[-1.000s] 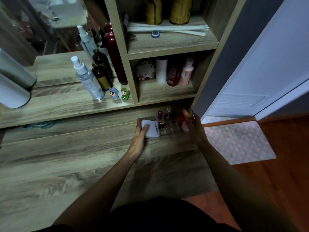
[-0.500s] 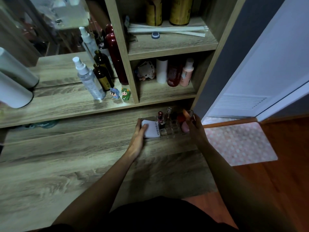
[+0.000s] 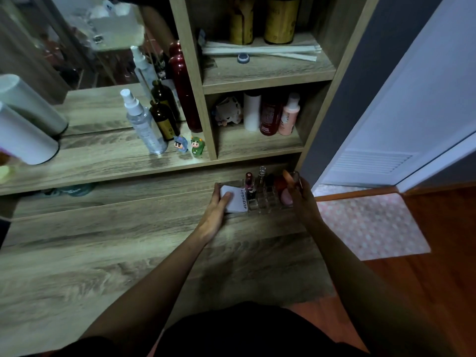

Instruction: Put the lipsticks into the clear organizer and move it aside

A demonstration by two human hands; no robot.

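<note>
The clear organizer sits on the wooden table near its far right corner, just below the shelf unit. Several lipsticks stand upright in its compartments, and a white compact and a pink sponge lie in it. My left hand grips the organizer's left end, thumb on the white compact. My right hand holds the organizer's right end, fingers wrapped around its side.
The shelf unit rises right behind the organizer with bottles and two small figurines. A spray bottle stands left of them. The table's right edge drops to a wooden floor with a dotted mat.
Both hands stay on the organizer at the same spot. Only the view has shifted slightly.
</note>
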